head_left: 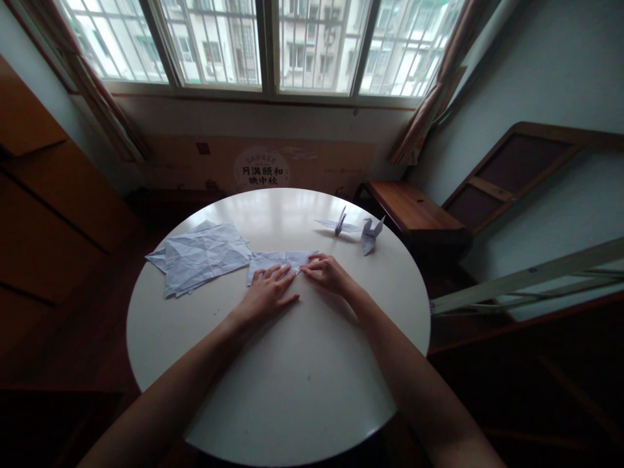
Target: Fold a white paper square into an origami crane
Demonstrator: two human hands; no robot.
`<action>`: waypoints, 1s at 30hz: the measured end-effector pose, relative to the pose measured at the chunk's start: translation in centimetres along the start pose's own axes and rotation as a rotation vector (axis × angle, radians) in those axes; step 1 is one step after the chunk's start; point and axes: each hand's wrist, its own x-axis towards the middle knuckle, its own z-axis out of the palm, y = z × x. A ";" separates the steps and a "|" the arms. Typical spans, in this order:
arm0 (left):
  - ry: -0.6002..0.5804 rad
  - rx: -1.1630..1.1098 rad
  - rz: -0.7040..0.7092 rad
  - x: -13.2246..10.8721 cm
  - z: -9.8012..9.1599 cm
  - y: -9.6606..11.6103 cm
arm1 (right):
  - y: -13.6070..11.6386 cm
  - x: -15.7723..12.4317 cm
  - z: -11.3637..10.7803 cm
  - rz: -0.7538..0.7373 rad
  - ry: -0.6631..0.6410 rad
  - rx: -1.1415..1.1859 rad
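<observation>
A creased white sheet of paper (pixel 273 259), folded into a long strip, lies on the round white table (pixel 292 364). My left hand (pixel 264 290) rests flat on its near edge, fingers spread. At the right end of the strip, my right hand (pixel 329 273) has its thumb and fingers drawn together on the paper's edge; the fingertips partly cover the corner. Left of the strip is a loose pile of creased paper sheets (pixel 205 255), its right corner reaching the strip. Beyond my right hand stand two folded paper cranes, one (pixel 340 225) seen end-on, another (pixel 370 236) closer to the rim.
Behind the table, a wide cardboard panel (pixel 312 158) with printed characters leans under the barred window (pixel 316 45). A low wooden bench (pixel 414 205) is at the back right. Orange-brown cabinets (pixel 49 201) line the left side.
</observation>
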 end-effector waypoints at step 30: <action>0.151 -0.043 0.021 0.6 -0.1 -0.5 | -0.4 0.6 0.4 -0.200 0.080 0.070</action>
